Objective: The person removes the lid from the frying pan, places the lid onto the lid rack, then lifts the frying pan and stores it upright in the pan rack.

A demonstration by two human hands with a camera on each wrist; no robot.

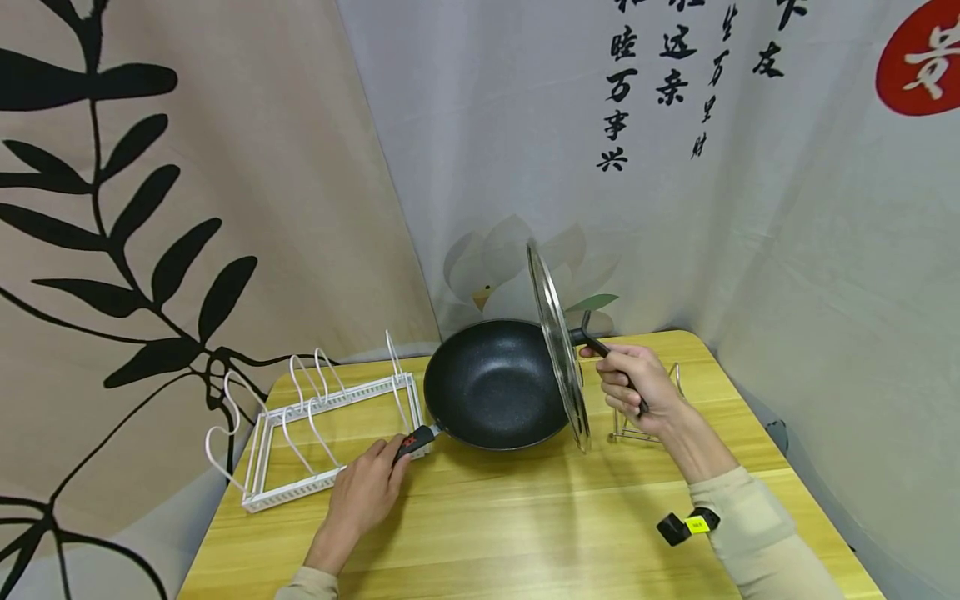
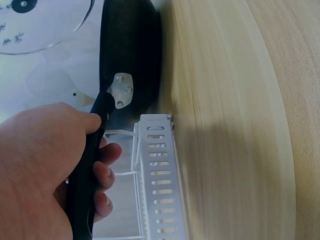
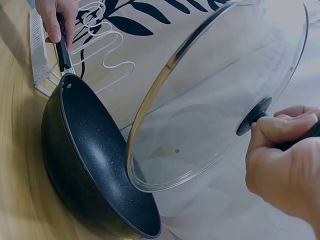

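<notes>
My left hand grips the handle of a black wok, thumb lying along its top in the left wrist view. Dark and speckled inside, the wok sits near the table's far side. With its fingers curled round a black handle, my right hand holds a clear glass lid with a metal rim. That lid stands nearly on edge over the wok's right side, its round black knob base facing the right hand.
Left of the wok, a white wire rack with upright loops lies on the wooden table; its end comes close to the wok's handle. Partly hidden behind the right hand is a small metal wire stand. A printed cloth hangs behind the table.
</notes>
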